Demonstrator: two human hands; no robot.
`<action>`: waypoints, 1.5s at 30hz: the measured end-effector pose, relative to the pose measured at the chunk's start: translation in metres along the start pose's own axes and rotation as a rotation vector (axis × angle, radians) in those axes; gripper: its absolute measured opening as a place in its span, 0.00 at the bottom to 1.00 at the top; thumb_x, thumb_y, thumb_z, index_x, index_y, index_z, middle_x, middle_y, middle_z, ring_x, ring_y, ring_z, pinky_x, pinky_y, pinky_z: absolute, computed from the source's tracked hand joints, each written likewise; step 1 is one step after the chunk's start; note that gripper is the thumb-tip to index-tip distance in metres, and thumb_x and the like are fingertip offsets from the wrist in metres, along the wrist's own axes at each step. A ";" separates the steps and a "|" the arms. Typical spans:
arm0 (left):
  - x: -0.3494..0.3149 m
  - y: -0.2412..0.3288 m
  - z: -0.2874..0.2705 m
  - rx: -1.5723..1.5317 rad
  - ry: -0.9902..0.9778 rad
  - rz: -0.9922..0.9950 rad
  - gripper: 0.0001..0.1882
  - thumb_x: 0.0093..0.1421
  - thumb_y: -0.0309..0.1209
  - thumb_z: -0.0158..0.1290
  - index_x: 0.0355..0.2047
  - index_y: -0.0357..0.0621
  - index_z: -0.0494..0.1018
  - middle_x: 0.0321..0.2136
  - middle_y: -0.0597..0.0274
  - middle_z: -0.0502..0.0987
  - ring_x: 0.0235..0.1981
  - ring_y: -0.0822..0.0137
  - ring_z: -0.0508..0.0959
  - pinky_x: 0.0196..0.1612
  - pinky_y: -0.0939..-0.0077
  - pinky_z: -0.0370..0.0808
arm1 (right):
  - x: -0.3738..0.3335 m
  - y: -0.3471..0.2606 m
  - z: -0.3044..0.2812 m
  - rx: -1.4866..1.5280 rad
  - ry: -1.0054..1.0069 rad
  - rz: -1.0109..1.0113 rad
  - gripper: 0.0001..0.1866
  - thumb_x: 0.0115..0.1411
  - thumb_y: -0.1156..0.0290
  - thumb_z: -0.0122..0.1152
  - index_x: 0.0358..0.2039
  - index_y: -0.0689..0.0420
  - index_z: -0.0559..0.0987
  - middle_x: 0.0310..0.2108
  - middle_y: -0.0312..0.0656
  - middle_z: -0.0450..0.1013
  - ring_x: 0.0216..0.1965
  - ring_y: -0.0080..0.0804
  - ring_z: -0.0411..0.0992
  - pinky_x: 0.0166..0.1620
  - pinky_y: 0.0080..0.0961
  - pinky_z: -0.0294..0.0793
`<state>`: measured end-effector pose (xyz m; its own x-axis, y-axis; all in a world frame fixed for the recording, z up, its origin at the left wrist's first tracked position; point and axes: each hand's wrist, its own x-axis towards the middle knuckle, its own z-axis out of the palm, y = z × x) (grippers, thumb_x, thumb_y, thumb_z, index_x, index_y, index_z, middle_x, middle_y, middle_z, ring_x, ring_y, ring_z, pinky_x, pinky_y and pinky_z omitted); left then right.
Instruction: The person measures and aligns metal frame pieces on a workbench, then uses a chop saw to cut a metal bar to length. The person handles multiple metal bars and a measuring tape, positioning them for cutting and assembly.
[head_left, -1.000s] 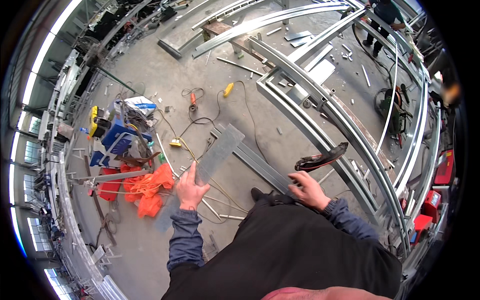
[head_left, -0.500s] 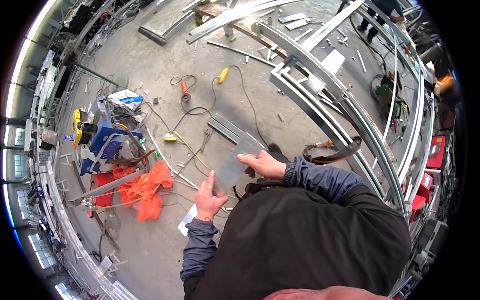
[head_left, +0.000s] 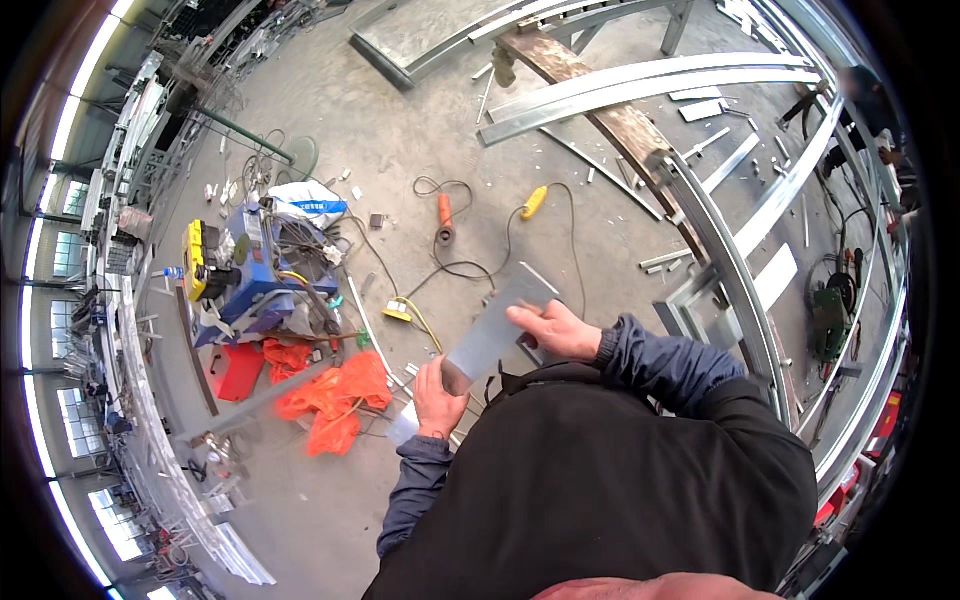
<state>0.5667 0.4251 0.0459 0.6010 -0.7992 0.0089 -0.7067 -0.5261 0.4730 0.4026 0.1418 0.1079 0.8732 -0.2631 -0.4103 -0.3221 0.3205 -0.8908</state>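
Note:
A flat rectangular grey sheet-metal plate (head_left: 490, 338) slants in front of my body, held between both hands. My left hand (head_left: 438, 402) is closed on its lower left end, the thumb folded in by the edge. At the upper right side my right hand (head_left: 558, 331) grips the long edge, thumb lying on top and the other fingers curled underneath. Just beyond the left wrist, a pale sheet piece (head_left: 403, 428) lies low, partly hidden by that hand.
Left, an orange plastic bag (head_left: 345, 400) lies near a blue machine (head_left: 245, 290) and a red box (head_left: 238, 372). Ahead are cords, an orange-handled tool (head_left: 445, 215) and a yellow connector (head_left: 535, 203). A curved metal frame (head_left: 735, 290) stands right; another person (head_left: 870, 110) is beyond it.
The view has swung to the left, so the floor objects appear farther right. Both hands still hold the plate, which now shows its face more fully.

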 end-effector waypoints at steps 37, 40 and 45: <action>1.137 -0.355 -0.114 -0.212 -0.021 0.369 0.53 0.44 0.35 0.70 0.73 0.44 0.66 0.57 0.47 0.76 0.58 0.41 0.76 0.63 0.52 0.76 | 0.970 -0.490 -0.253 0.104 0.850 -0.664 0.14 0.77 0.68 0.59 0.56 0.63 0.81 0.29 0.28 0.73 0.26 0.13 0.67 0.29 0.17 0.66; 1.240 -0.338 -0.135 -0.243 0.006 0.288 0.50 0.45 0.34 0.71 0.72 0.53 0.68 0.53 0.50 0.76 0.55 0.44 0.78 0.60 0.52 0.78 | 1.048 -0.557 -0.298 0.148 0.796 -0.700 0.14 0.77 0.68 0.58 0.56 0.62 0.81 0.29 0.27 0.72 0.26 0.12 0.65 0.29 0.15 0.65; 1.401 -0.360 -0.175 -0.227 0.018 0.297 0.52 0.47 0.33 0.71 0.76 0.58 0.67 0.50 0.51 0.76 0.52 0.45 0.78 0.59 0.52 0.78 | 1.175 -0.639 -0.339 0.124 0.862 -0.733 0.14 0.77 0.67 0.58 0.55 0.62 0.81 0.30 0.27 0.72 0.26 0.12 0.65 0.29 0.15 0.65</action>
<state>1.7285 -0.4547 0.0419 0.3898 -0.9012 0.1894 -0.7515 -0.1923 0.6311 1.5103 -0.6805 0.1288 0.2787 -0.9468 0.1611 0.2429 -0.0928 -0.9656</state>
